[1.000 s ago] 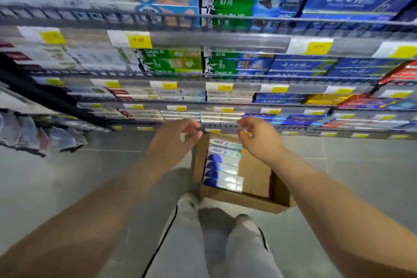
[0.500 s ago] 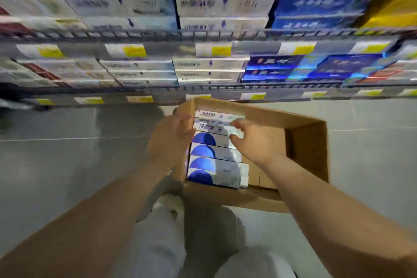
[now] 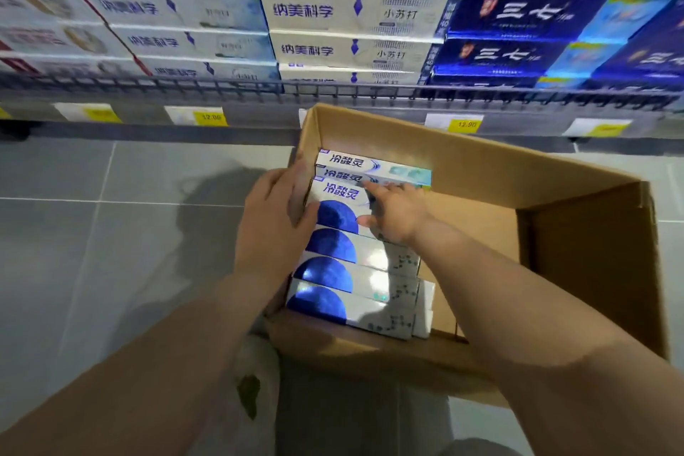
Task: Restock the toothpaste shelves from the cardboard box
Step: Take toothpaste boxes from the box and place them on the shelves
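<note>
Reaching into the left side of the cardboard box (image 3: pixel 481 159), the left hand (image 3: pixel 274 229) curls its fingers round the left end of a white toothpaste carton (image 3: pixel 340 193). That carton is third from the box's far wall in a row of toothpaste cartons (image 3: pixel 355 274) filling the box's left half. At the carton's middle the right hand (image 3: pixel 399 215) pinches it, fingers over the far edge, thumb on the near one. The box's right half shows bare cardboard. Beyond the box's far wall runs a stocked shelf (image 3: pixel 333 89).
</note>
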Available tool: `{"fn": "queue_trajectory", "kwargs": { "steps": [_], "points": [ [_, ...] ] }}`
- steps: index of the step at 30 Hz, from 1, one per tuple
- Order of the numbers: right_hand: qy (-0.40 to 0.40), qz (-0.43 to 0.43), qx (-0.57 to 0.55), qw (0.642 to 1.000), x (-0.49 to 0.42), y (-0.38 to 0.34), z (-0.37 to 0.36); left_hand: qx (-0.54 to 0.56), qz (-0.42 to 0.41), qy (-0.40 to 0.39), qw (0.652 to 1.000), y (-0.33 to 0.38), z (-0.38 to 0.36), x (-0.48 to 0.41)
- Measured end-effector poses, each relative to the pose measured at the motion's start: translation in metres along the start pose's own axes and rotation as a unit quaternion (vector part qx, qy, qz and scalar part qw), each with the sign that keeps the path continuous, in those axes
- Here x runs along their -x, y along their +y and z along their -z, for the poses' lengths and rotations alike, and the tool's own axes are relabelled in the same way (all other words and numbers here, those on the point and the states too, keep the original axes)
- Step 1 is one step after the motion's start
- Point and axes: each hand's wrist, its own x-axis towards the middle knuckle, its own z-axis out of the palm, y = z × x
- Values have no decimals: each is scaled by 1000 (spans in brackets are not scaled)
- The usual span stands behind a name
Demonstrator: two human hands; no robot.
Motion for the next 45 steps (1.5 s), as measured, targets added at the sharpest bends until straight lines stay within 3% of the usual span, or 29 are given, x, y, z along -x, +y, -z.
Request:
{"fn": "queue_trajectory", "kwargs": {
  "steps": [4, 7, 11, 13, 16, 21, 25, 33, 39, 45],
  "points": [
    [-5, -16, -78, 997, -1, 1, 3, 6, -11, 8, 1000, -3, -5, -2],
    [55, -23, -128, 990, 6, -4, 4, 5, -15, 16, 1000, -3, -5, -2],
    [132, -38, -67, 988, 24, -8, 14, -42, -23, 5, 999, -1, -1, -1],
    [157, -49, -60, 985, 43, 5, 20, -128, -71, 27, 989, 2, 2, -1],
    [195, -92, -142, 966, 84, 38, 26, -208, -184, 44, 960, 19, -4, -12],
    [253, -156, -201, 933, 132, 79, 15, -106, -237, -94, 961, 42, -66, -36],
    [286, -184, -233, 911, 141, 93, 0, -182, -202, -179, 945, 21, -114, -64],
    [297, -180, -308, 886, 128, 85, -23, -227, -165, -173, 944, 27, -129, -90],
    [296, -185, -321, 881, 121, 77, -29, -219, -204, -113, 947, 22, -127, -86],
    [307, -181, -330, 874, 118, 71, -27, -199, -227, -126, 945, 15, -124, -83]
  ]
}}
